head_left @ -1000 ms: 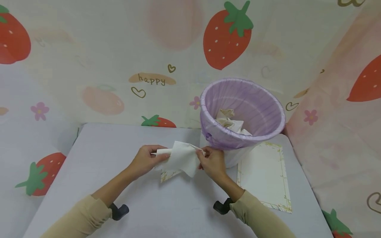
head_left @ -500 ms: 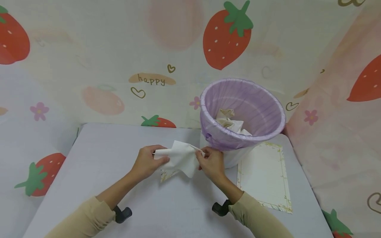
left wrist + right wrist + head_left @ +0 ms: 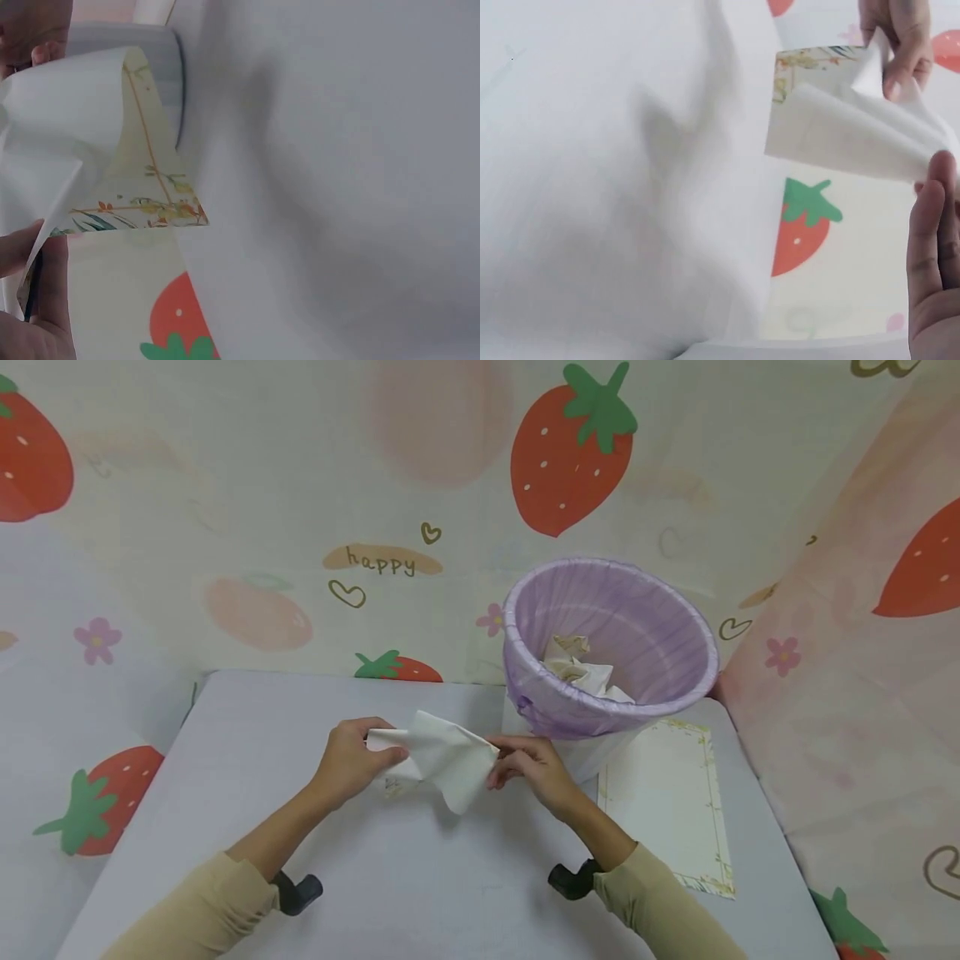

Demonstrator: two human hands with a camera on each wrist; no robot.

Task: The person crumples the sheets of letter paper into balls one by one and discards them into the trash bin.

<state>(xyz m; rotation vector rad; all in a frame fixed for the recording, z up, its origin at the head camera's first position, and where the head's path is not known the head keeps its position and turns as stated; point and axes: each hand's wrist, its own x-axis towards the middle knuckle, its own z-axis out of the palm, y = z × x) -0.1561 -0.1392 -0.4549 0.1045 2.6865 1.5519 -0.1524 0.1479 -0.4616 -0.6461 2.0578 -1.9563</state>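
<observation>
A sheet of white paper [image 3: 442, 756] with a printed floral border is folded and creased above the table. My left hand [image 3: 348, 764] pinches its left end between thumb and fingers. In the left wrist view, a corner of the paper [image 3: 161, 202] hangs with its floral print showing. At the paper's right edge is my right hand [image 3: 536, 772], its fingers extended and touching the edge. Those fingers look fairly straight in the right wrist view, where the right hand [image 3: 934, 262] lies beside the paper [image 3: 832, 127]. The paper hides part of the left fingers.
A wastebasket [image 3: 517, 685] with a purple liner stands behind my right hand. Crumpled papers [image 3: 588, 677] lie inside it. Another flat bordered sheet [image 3: 667, 810] lies on the table [image 3: 420, 893], right of the hands. Strawberry-printed cloth [image 3: 262, 485] hangs around the table.
The paper and my left hand have shifted slightly left. My right hand has loosened from its pinch, its fingers now extended, and its wrist has moved a little right.
</observation>
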